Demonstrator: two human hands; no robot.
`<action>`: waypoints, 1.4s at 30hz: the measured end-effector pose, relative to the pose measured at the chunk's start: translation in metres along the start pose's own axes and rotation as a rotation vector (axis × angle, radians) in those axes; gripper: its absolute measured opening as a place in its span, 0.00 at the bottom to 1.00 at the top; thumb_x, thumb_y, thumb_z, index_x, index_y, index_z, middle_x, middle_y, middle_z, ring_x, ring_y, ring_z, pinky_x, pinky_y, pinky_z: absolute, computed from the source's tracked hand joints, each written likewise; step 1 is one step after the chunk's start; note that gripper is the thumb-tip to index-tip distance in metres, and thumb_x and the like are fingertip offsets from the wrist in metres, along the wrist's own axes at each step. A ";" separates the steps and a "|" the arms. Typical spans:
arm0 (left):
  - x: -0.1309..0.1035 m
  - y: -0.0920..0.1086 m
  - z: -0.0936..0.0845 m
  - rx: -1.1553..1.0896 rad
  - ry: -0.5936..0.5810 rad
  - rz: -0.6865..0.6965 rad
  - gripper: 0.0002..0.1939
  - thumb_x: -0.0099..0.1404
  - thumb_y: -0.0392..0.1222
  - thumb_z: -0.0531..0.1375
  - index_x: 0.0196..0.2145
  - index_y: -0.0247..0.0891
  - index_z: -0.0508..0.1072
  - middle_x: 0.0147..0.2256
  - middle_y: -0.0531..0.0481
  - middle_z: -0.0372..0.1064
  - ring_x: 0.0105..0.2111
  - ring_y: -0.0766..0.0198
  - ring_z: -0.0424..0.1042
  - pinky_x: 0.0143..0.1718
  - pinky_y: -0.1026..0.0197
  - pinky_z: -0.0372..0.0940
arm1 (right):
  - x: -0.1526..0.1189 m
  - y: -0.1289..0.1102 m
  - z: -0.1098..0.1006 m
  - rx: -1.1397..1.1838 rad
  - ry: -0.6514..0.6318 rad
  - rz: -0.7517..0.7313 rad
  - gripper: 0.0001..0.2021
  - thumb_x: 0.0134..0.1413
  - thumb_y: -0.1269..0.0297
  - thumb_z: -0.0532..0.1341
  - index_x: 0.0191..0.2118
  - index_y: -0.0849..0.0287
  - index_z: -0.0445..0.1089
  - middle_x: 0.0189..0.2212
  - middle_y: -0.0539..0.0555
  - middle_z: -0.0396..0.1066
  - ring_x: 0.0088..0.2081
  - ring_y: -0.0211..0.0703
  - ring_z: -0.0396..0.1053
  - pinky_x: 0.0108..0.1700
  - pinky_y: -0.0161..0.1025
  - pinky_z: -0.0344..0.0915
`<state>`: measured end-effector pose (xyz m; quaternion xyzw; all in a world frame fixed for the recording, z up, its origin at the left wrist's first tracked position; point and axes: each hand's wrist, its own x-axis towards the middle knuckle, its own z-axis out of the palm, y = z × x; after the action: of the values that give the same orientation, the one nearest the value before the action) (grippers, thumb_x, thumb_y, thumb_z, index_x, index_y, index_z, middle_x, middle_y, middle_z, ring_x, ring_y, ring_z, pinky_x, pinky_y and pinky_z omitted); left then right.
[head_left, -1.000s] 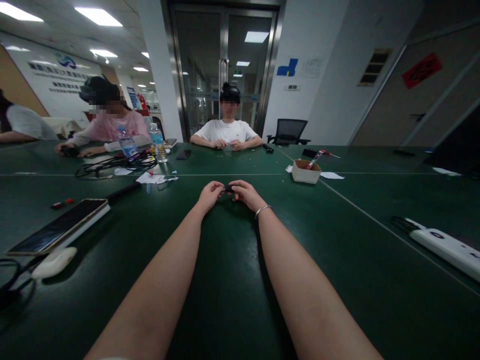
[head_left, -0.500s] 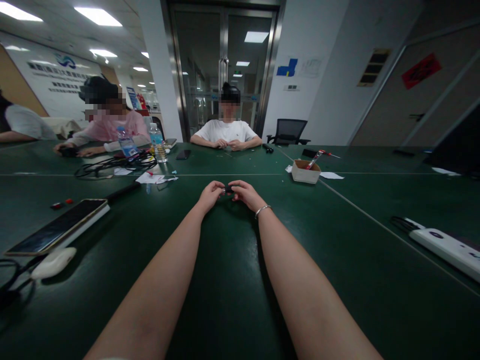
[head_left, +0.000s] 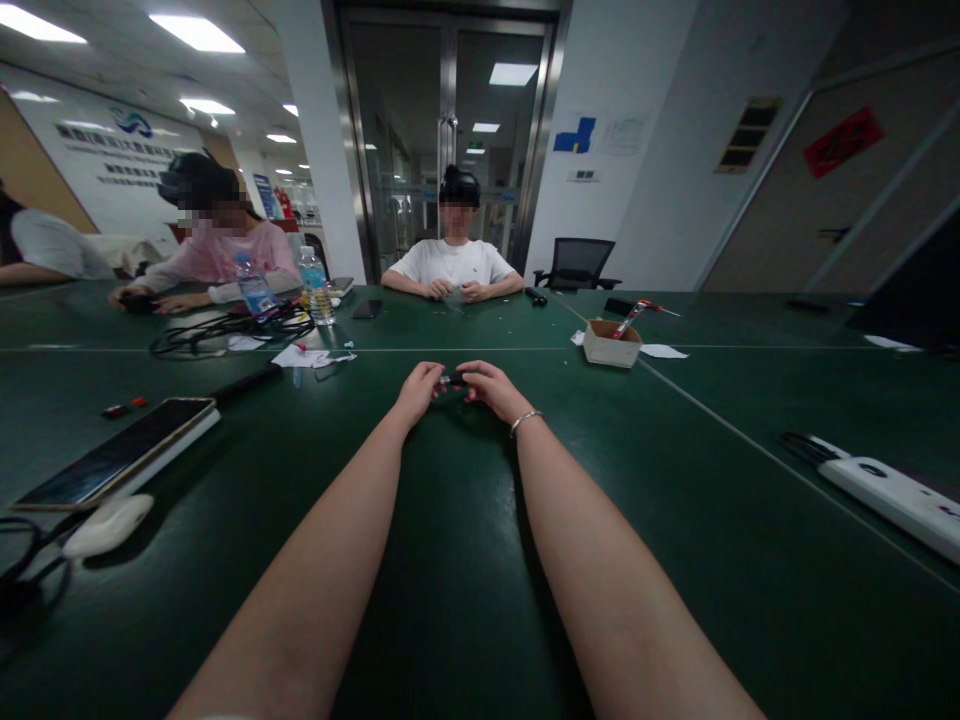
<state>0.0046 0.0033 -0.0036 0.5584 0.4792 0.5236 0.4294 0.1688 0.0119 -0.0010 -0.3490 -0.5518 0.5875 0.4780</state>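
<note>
i see right hand pinching small black piece above desk, left hand bunched at its pale end, hold unclear. end bared; what remains, i can't tell.

To my left on green tabletop: dark-screened phone atop white slab, rounded white case just beside. Farther out, tangled black cables, two plastic bottles, torn paper. To my right, small open box, white power strip. Across from me, seated person in white shirt; mesh chair near; glass doors behind.
</note>
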 end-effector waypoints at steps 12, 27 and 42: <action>-0.002 0.001 0.000 0.021 0.013 0.017 0.05 0.55 0.37 0.57 0.31 0.37 0.67 0.22 0.54 0.65 0.22 0.70 0.63 0.24 0.67 0.57 | 0.002 0.002 -0.001 -0.006 -0.009 -0.004 0.09 0.48 0.72 0.60 0.38 0.60 0.70 0.24 0.48 0.72 0.17 0.27 0.61 0.23 0.28 0.66; 0.001 -0.003 0.000 0.021 0.001 0.040 0.05 0.56 0.38 0.56 0.32 0.37 0.68 0.22 0.54 0.65 0.22 0.69 0.63 0.24 0.66 0.57 | 0.001 0.001 0.000 -0.016 -0.006 -0.007 0.09 0.48 0.72 0.61 0.38 0.60 0.70 0.24 0.48 0.72 0.17 0.27 0.61 0.23 0.28 0.66; -0.001 -0.002 0.000 0.046 -0.012 0.071 0.07 0.58 0.42 0.55 0.33 0.37 0.69 0.24 0.53 0.65 0.24 0.68 0.64 0.27 0.66 0.59 | 0.001 0.000 0.001 -0.022 -0.001 -0.002 0.08 0.48 0.71 0.62 0.38 0.60 0.70 0.24 0.48 0.72 0.16 0.27 0.62 0.22 0.27 0.64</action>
<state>0.0043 0.0024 -0.0062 0.5878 0.4686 0.5240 0.4004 0.1672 0.0127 -0.0008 -0.3535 -0.5588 0.5810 0.4745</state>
